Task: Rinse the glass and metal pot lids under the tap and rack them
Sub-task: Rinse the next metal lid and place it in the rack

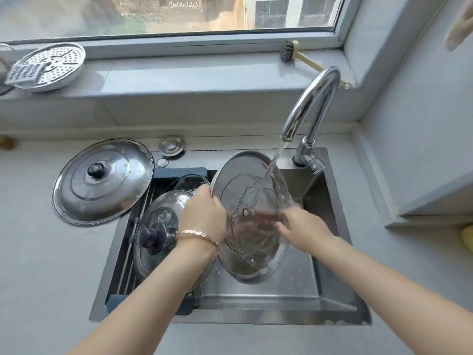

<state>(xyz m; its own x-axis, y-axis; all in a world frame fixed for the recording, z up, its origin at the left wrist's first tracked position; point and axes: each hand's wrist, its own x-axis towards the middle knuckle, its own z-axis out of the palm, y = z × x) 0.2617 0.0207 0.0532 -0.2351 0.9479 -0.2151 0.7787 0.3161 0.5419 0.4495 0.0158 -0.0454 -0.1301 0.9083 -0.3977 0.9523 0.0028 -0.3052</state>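
A metal pot lid (236, 175) is held tilted over the sink (330, 252), its underside facing me. Water from the chrome tap (311, 103) runs down across it. My left hand (204, 213) grips the lid's left rim. My right hand (302, 228) lies flat against the wet underside, its fingers blurred. A glass lid with a dark knob (158, 226) rests on the rack (128, 262) over the sink's left part, with a second glass lid (189, 181) behind it. A large metal lid with a black knob (102, 180) lies on the counter to the left.
A perforated steamer tray (55, 64) with a grater on it sits on the windowsill at the left. A brush (290, 51) lies on the sill at the right. The sink strainer plug (171, 146) lies behind the sink. A cabinet corner (435, 201) juts out on the right.
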